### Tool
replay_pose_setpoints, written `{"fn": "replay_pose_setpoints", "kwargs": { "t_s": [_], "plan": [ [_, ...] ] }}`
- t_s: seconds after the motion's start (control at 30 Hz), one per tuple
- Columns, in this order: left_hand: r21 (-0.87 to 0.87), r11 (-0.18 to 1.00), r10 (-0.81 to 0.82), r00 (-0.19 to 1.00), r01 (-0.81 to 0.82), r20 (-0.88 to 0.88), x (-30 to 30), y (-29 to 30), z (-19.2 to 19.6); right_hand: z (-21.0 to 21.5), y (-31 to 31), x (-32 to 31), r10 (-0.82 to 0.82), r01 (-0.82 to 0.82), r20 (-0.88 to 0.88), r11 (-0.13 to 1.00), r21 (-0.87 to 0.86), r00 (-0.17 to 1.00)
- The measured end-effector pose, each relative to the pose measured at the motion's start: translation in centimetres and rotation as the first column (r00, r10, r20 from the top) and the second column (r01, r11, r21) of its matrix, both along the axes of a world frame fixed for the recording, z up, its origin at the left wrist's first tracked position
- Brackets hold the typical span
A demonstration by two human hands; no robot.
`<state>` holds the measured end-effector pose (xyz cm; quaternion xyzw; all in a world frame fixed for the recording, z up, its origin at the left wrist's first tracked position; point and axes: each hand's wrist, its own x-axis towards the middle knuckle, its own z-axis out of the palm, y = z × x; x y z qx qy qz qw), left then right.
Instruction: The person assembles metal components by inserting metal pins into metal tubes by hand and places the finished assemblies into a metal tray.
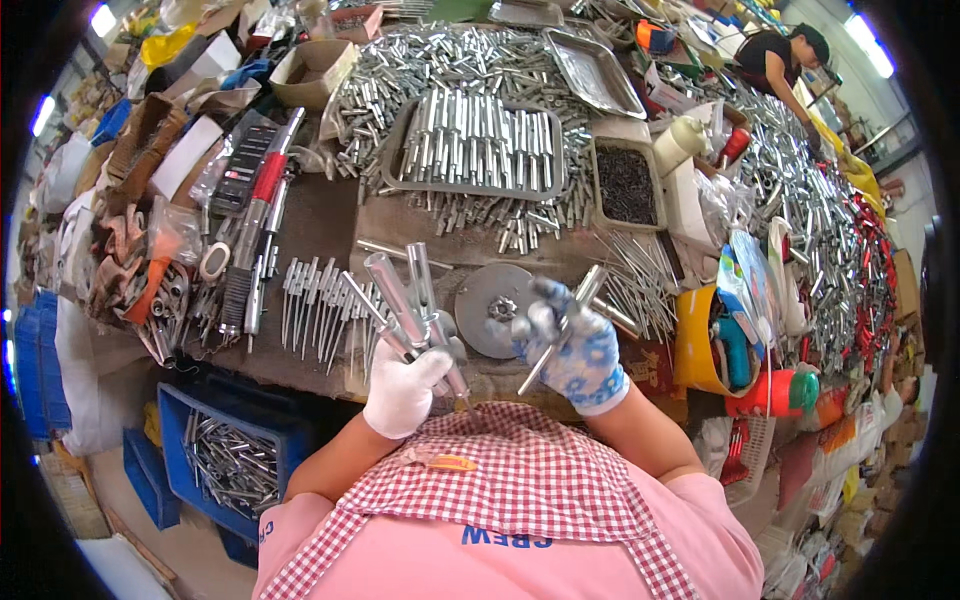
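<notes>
Wht-gloved L hand grasping several round silver metal tubes, blue/wht-gloved R hand closed on slim silver metal rod, flat grey round disc betw. hands

Tube lights lit at upper corners; brown worktable at centre; pale floor lower left.

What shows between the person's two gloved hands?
In the head view, a round grey disc shows between the left hand and the right hand, slightly beyond them.
</notes>
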<state>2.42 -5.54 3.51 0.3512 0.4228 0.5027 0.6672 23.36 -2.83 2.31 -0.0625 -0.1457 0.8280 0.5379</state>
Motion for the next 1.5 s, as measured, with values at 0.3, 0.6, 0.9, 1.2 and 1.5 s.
{"fn": "replay_pose_setpoints", "kwargs": {
  "t_s": [0.3, 0.6, 0.9, 1.2, 1.5],
  "plan": [
    [-0.079, 0.996, -0.028, 0.997, 0.034, 0.071, 1.3, 0.1, 0.2, 0.1, 0.1, -0.5, 0.053, -0.047, -0.165, 0.998, 0.04, 0.985],
    [-0.036, 0.999, 0.027, 0.999, -0.027, -0.021, 3.1, 0.7, 3.0, 0.2, -0.8, -0.9, 0.111, -0.106, -0.219, 0.994, 0.037, 0.969],
    [-0.034, 0.998, 0.054, 0.987, -0.06, -0.151, 2.9, 0.6, 1.8, 0.2, -1.3, -0.9, 0.144, -0.152, -0.264, 0.988, -0.009, 0.954],
    [0.016, 0.996, 0.087, 0.995, -0.087, 0.04, 2.5, 0.2, 1.1, 1.0, -1.2, -1.5, 0.073, -0.086, -0.138, 0.992, -0.091, 0.988],
    [0.047, 0.998, 0.038, 0.999, -0.037, -0.031, 2.5, 0.4, 2.2, 0.4, -0.9, -1.8, 0.137, -0.155, -0.296, 0.987, -0.039, 0.945]
  ]
}}
